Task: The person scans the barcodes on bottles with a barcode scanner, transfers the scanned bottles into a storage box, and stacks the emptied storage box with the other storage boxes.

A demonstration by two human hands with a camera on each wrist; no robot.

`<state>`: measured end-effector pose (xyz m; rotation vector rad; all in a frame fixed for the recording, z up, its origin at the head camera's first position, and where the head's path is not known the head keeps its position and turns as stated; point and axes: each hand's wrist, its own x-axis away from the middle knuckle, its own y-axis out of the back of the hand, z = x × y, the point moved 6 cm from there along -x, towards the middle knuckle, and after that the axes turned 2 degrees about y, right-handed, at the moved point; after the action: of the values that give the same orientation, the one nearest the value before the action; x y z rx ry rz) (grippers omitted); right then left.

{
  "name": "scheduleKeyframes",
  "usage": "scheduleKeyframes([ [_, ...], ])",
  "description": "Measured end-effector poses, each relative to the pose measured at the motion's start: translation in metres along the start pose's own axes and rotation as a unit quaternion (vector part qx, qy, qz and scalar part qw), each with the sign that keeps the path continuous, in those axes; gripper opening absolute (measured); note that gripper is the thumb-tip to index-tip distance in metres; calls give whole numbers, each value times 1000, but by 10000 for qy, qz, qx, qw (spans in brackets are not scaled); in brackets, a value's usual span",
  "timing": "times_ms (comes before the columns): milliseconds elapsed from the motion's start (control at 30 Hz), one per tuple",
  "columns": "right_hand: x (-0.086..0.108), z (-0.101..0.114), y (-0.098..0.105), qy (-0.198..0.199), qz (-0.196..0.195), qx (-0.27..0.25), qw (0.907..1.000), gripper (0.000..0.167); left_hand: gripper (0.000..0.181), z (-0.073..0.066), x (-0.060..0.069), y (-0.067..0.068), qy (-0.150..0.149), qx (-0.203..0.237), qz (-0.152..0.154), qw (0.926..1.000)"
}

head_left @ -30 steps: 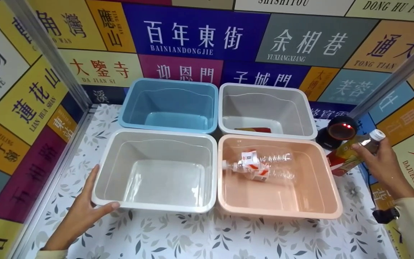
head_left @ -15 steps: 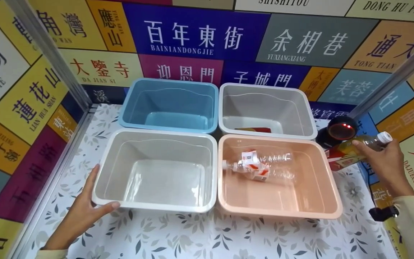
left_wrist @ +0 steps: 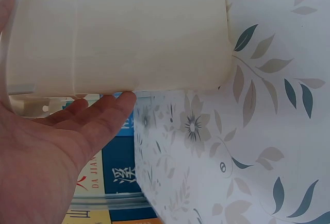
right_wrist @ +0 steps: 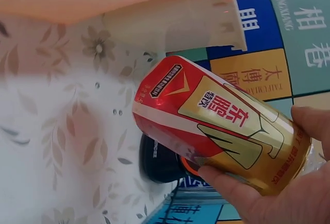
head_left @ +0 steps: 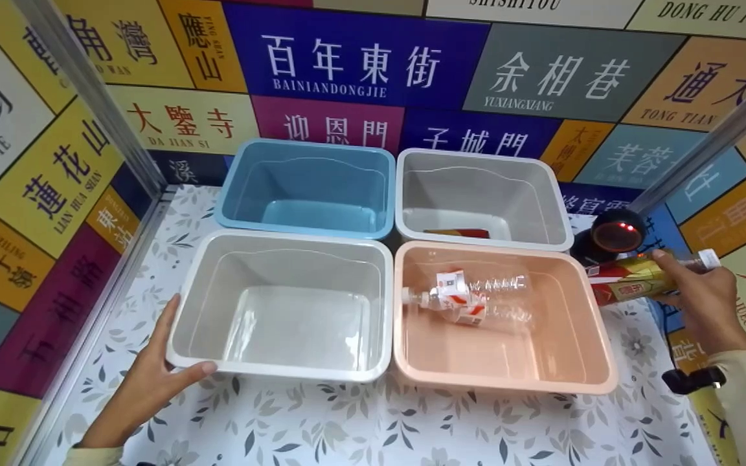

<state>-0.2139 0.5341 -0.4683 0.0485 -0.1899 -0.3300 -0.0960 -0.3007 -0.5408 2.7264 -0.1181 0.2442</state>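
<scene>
A red and gold bottle [head_left: 635, 278] with a white cap is gripped by the right hand [head_left: 703, 301], its base pointing left beside the peach bin [head_left: 567, 378]. In the right wrist view the bottle [right_wrist: 221, 126] lies slanted between the thumb and fingers of the right hand [right_wrist: 278, 193]. The left hand [head_left: 149, 378] rests at the front left corner of the white bin [head_left: 282, 369], thumb on the rim. From the left wrist view, fingers of the left hand [left_wrist: 56, 157] touch the bin's outer wall [left_wrist: 129, 38].
Behind stand a blue bin [head_left: 308, 181] and a grey bin [head_left: 483, 188] holding a red and yellow item [head_left: 457, 233]. Clear bottles with labels [head_left: 470, 301] lie in the peach bin. A black device with red lights [head_left: 612, 233] stands right of the bins.
The right hand has moved slightly right and down, and the bottle has tilted from slanted to nearly level. The left hand stays at the white bin.
</scene>
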Motion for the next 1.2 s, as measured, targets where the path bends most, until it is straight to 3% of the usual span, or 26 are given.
scheduleKeyframes([
  [100, 0, -3, 1, -253, 157, -350, 9989, 40, 124, 0, 0, 0, -12, 10, -2, 10000],
  [333, -3, -10, 6, -840, 100, -21, 9964, 42, 123, 0, 0, 0, -29, 103, 17, 9999],
  [467, -3, -12, 7, -1115, 251, -420, 9926, 36, 124, 0, 0, 0, -35, 66, 15, 10000],
  [667, -2, -13, 6, -1213, 387, -880, 9880, 16, 125, 0, -1, 0, -60, -42, 6, 10000],
  [867, -3, -13, 9, -1362, 239, -1051, 9848, 22, 125, 0, 0, 0, -32, -101, -7, 9999],
  [1067, -3, -13, 5, -1378, 776, -1605, 9743, 14, 125, 0, 0, 0, -42, -52, 21, 10000],
  [1200, -4, -14, 4, -1507, 785, -1577, 9727, 13, 125, 1, 0, 1, -44, -22, 21, 10000],
])
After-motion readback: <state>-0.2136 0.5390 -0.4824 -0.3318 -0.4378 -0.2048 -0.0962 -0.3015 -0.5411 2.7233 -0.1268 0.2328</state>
